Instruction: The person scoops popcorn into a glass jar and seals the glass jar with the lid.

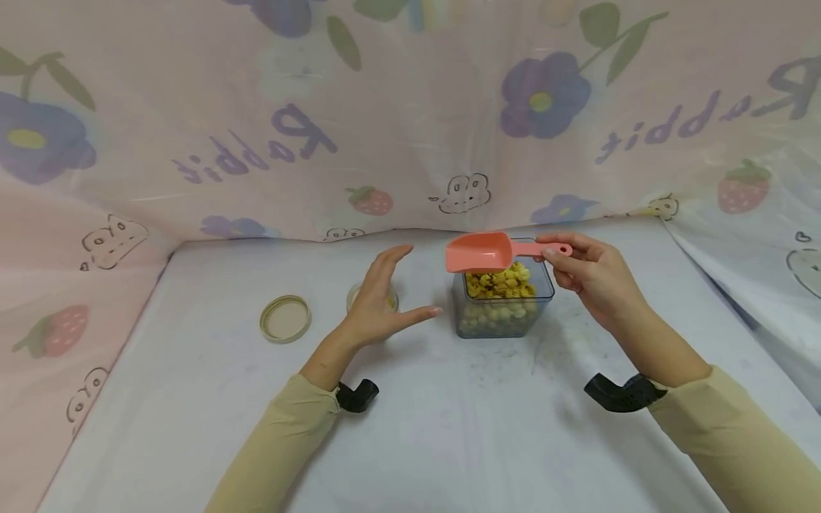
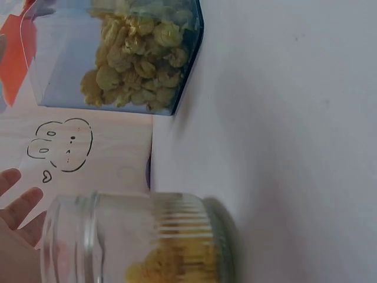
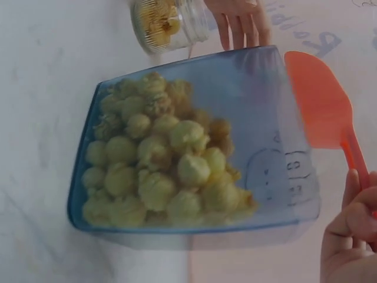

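Note:
My right hand [image 1: 596,278] pinches the handle of a coral-pink scoop [image 1: 481,253], held level over a clear bluish square container [image 1: 544,283]. Yellow popcorn [image 1: 507,281] fills part of that container, piled toward one side in the right wrist view. The scoop's bowl looks bare inside. To the left, my left hand [image 1: 372,310] has its thumb and fingers spread wide apart. Beneath and behind it in the head view stands a ribbed glass jar [image 2: 121,236], uncapped, with some popcorn [image 3: 158,26] at its bottom. The hand covers much of the jar from above.
A round lid [image 1: 285,319] with a pale inside lies on the white tabletop [image 1: 436,427], left of the jar. Behind the table hangs a pink printed curtain [image 1: 410,128] that also runs along both sides. Black curved pieces [image 1: 618,393] sit at both wrists.

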`<state>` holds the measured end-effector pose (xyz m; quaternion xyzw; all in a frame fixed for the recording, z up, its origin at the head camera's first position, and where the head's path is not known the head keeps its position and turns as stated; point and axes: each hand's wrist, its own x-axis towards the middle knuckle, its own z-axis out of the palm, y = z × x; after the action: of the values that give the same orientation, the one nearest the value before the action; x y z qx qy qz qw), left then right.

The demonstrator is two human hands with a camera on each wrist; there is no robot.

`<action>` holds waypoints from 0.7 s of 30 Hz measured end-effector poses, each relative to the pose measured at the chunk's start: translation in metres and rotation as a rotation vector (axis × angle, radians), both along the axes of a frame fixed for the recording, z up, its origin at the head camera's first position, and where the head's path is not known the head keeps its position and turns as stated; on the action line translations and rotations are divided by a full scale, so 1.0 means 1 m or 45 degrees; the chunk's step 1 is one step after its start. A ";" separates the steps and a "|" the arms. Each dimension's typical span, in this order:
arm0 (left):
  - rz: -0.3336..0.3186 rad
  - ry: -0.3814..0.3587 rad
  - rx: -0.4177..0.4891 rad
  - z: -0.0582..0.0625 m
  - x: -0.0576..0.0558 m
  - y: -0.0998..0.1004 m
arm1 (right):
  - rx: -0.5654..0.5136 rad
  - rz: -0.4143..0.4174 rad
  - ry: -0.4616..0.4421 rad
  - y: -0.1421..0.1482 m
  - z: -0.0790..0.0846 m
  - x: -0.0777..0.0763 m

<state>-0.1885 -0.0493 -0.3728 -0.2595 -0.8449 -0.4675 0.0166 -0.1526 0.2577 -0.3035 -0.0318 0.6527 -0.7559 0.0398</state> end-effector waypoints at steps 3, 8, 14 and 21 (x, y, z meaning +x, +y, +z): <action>-0.007 0.014 0.002 0.000 -0.001 0.003 | -0.015 -0.010 -0.008 0.004 -0.003 0.002; -0.016 0.006 -0.004 0.001 -0.001 0.009 | -0.021 -0.044 0.001 0.011 -0.006 0.005; -0.045 0.005 -0.005 0.001 -0.002 0.019 | 0.018 -0.085 0.010 0.018 -0.007 0.007; -0.087 -0.021 0.005 0.000 -0.002 0.030 | 0.088 -0.115 0.086 0.024 -0.005 0.010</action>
<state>-0.1902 -0.0196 -0.3728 -0.2840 -0.8347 -0.4718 -0.0058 -0.1429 0.2816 -0.3089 -0.0263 0.6800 -0.7325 -0.0152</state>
